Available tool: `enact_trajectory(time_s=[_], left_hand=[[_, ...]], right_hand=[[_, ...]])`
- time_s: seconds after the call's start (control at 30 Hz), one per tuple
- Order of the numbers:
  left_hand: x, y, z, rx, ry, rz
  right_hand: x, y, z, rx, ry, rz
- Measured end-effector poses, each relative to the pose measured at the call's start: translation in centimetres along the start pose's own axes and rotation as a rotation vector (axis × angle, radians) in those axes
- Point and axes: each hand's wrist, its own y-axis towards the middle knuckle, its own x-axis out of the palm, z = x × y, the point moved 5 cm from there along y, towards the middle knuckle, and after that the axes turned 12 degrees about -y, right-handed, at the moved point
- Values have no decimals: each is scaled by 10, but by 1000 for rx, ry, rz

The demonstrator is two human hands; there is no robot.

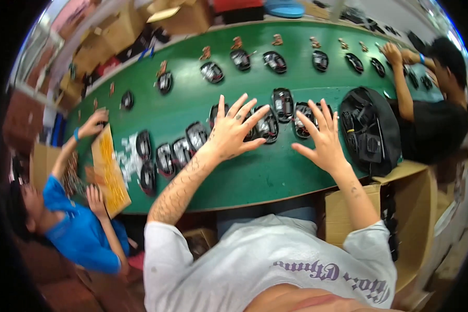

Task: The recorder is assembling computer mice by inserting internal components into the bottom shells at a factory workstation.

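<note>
The left hand (pixel 234 130) and the right hand (pixel 322 132) were spread wide above the near shells (pixel 283 106), each grip slack and with nothing in it; whether a fingertip brushed the shells could not be told. These lay in a cluster on the surface (pixel 255 182), partly hidden under the fingers, with one between the hands. The likeliest mishap was a snag: loose wires showed in the cavities, and a dragging finger could have tugged one free. The shells also sat so close together that pushing one might have knocked its neighbours, or driven those at the right hand against the bag (pixel 369 104). The white bits (pixel 127 151) at the left looked light enough to scatter if bumped. The shells were rounded oblongs, apparently of hard black plastic, with pale, shiny patches inside. The surface was smooth, green and faintly glossy; the bag was black, soft-looking and bulging in outline. Small coppery pieces (pixel 278 39) stood beyond the far shells (pixel 274 61), and the box (pixel 416 229) was stiff brown cardboard with creased flaps.
</note>
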Motion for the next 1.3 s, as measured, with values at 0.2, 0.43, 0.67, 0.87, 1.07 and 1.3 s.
enact_trajectory(time_s=[0.2, 0.43, 0.67, 0.87, 1.07, 1.3], left_hand=[[24, 168, 3, -114, -454, 29], [157, 346, -60, -272, -372, -208], [191, 427, -29, -308, -416, -205], [242, 479, -7, -370, -385, -331], [261, 496, 23, -442, -145, -500], [272, 506, 9, -614, -163, -701]], right_hand=[[-47, -61, 12, -283, 262, -28], [-62, -105, 51, -209, 306, -53], [-70, -85, 77, 23, 803, -15], [-63, -99, 107, 263, 952, -64], [-60, -104, 112, 331, 955, -13], [-63, -102, 112, 298, 943, 17]])
